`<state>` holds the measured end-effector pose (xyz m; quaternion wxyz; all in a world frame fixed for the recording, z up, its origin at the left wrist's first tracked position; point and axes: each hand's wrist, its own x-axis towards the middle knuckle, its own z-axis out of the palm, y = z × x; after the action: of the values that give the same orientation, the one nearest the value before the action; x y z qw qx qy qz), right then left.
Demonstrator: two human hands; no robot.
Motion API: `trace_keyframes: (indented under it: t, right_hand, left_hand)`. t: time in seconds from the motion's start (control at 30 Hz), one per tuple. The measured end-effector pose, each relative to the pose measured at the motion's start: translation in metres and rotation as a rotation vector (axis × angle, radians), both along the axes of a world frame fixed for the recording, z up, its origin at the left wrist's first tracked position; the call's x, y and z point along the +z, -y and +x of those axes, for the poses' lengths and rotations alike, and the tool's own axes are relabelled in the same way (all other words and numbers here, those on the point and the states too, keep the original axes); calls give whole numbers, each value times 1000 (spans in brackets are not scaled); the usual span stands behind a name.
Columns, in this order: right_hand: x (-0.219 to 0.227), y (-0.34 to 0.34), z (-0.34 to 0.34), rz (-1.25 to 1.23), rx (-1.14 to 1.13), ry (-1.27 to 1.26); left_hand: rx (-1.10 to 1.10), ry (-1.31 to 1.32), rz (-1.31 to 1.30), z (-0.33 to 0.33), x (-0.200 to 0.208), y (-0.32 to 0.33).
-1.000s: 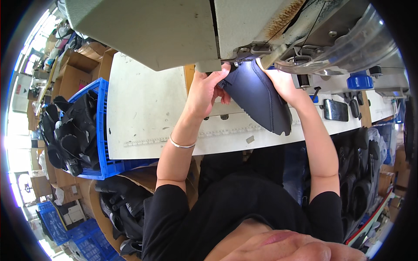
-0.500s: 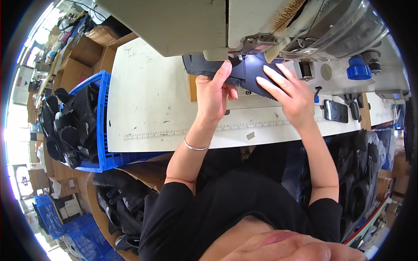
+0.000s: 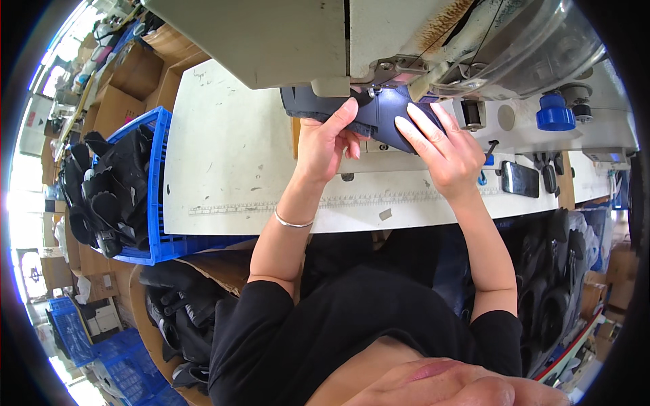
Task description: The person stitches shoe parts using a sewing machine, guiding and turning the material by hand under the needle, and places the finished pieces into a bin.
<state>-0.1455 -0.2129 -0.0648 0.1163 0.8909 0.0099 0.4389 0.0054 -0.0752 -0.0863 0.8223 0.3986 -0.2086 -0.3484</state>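
Note:
A black shoe upper (image 3: 389, 111) lies under the head of a sewing machine (image 3: 271, 40), its near edge toward me. My left hand (image 3: 325, 139) pinches that edge, thumb on top and fingers curled beneath. On the right part of the upper rests my right hand (image 3: 443, 145), its fingers stretched out and spread over the surface; its thumb is hidden. The machine's needle area meets the upper between my two hands, and the stitching point itself is mostly covered by the machine head.
The white table (image 3: 223, 155) bears a printed ruler line along its front. A blue crate (image 3: 159, 189) of black shoe pieces stands left, a cardboard box (image 3: 139, 304) of more below it. A phone (image 3: 520, 179) and a blue knob (image 3: 555, 115) are at right.
Both hands and the shoe upper have shifted slightly left. More of a small blue item beside my right wrist now shows. My grip looks the same.

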Motion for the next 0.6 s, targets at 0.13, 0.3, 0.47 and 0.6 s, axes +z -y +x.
trace_keyframes:
  t: [0.13,0.3,0.47,0.6]
  right_hand:
    - [4,-1,1,9,18,-4]
    - [6,-5,2,7,-4,-22]
    - [9,1,4,-12,13,-35]
    - [9,11,6,1,20,-73]
  left_hand:
    - [31,3,2,-1,1,-1]
    - [9,-4,79,3,4,-1]
    - [75,43,91,2,4,0]
    - [143,13,157,0,2,1]
